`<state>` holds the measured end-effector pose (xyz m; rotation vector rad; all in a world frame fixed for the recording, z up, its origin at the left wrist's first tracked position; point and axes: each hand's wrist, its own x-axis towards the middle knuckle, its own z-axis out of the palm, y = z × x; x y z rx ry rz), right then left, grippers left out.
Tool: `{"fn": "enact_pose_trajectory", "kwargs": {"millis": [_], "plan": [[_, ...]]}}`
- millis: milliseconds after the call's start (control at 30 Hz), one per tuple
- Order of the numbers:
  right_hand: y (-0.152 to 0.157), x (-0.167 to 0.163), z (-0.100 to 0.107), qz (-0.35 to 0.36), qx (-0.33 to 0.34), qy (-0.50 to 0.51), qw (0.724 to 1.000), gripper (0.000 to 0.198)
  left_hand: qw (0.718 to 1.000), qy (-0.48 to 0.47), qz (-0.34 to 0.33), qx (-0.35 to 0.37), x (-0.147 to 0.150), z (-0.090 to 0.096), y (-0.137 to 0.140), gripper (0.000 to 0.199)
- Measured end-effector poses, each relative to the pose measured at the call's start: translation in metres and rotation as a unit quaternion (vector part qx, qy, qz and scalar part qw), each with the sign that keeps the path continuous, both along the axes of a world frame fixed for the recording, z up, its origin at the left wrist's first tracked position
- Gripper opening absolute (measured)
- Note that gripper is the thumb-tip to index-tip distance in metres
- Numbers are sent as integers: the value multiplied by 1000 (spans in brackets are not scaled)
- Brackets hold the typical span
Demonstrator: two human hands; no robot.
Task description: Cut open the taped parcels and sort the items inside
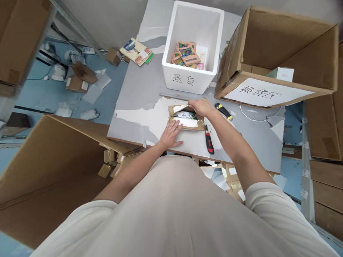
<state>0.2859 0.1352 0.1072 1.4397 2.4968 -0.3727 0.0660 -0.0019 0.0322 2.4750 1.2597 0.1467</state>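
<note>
Bearing an open carton (188, 123), the peeling table (136, 101) stands above blue floor (50, 98).

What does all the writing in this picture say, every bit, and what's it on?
"退货": handwritten on the white foam box.
"换货区": handwritten on the white sheet fixed to the big cardboard box.
Too small or blurred to read: the covers of the books in the foam box, the book by the table's edge, and the mark on the small white box.
No words can be made out on the small open carton.
</note>
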Motion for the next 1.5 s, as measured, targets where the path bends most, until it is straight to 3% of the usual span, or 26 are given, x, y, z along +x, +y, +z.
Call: {"fn": "enact_pose_trajectory", "kwargs": {"millis": [400, 500, 600, 667, 800, 1000, 1133, 1200, 1267, 1400, 1500], "plan": [[13, -4, 9, -3, -14, 13, 1000, 40, 1000, -6, 7, -13, 3, 1, 0, 99], [-3, -8, 9, 59, -9, 18, 998, 36, 1000, -10, 20, -9, 5, 0, -1, 99], [-19, -25, 1, 135, 25, 24, 990, 53, 1000, -10, 26, -2, 7, -2, -2, 99], [-25, -43, -6, 141, 30, 9, 990, 62, 1000, -5, 28, -2, 7, -3, -3, 99], [-11, -72, -11, 136, -18, -18, 990, 47, 1000, 3, 30, -5, 9, -4, -5, 100], [47, -60, -6, 88, -63, 26, 994, 43, 999, 9, 36, -16, 10, 0, -5, 105], [58, -40, -25, -52, -21, 39, 998, 50, 999, 7, 34, -20, 10, 5, -3, 99], [51, -27, -36, -124, 14, 88, 988, 48, 999, -4, 35, -21, 9, 7, -2, 92], [37, -11, -41, -142, 72, 156, 975, 44, 998, -23, 48, -21, 6, 11, 2, 84], [-8, 18, -30, -43, 165, 204, 964, 40, 996, -66, 57, -1, -11, 25, 35, 88], [-47, 26, -18, 62, 109, 170, 977, 34, 996, -82, -24, 11, -32, 33, 78, 119]]}}
